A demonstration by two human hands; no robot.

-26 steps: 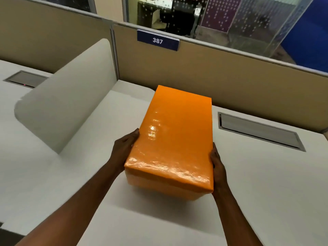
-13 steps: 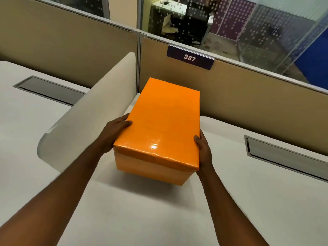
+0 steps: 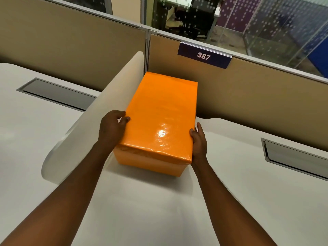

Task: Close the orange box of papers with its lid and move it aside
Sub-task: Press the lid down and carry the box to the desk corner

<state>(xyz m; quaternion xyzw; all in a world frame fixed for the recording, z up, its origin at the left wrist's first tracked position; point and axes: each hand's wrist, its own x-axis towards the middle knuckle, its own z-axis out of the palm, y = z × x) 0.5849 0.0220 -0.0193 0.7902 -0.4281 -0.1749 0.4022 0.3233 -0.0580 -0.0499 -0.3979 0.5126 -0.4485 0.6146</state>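
I'm looking down at the orange box (image 3: 159, 121) sitting on the counter (image 3: 159, 210), lid (image 3: 161, 110) already on, so I'm judging the closing part as done and the move aside as what's in hand. The box is lying straight ahead of me, its long axis running away from me toward the tan partition (image 3: 248, 96), far end just about at it. On its left side the white divider (image 3: 99, 110) is standing right beside it.

Left hand (image 3: 111, 130) is pressing flat on the box's near left side, fingers spread loosely over the lid's edge. Right hand (image 3: 198, 141) is cupping the near right side. So both hands are gripping the box between them, about equally close, both at the near end.

Count: one box, one lid, two hands, one number plate (image 3: 204, 55) reading 387, two grey cable hatches, one on the left (image 3: 56, 94) and one on the right (image 3: 294, 157).

With the divider hugging the left side, I'm guessing there isn't much room left that way.
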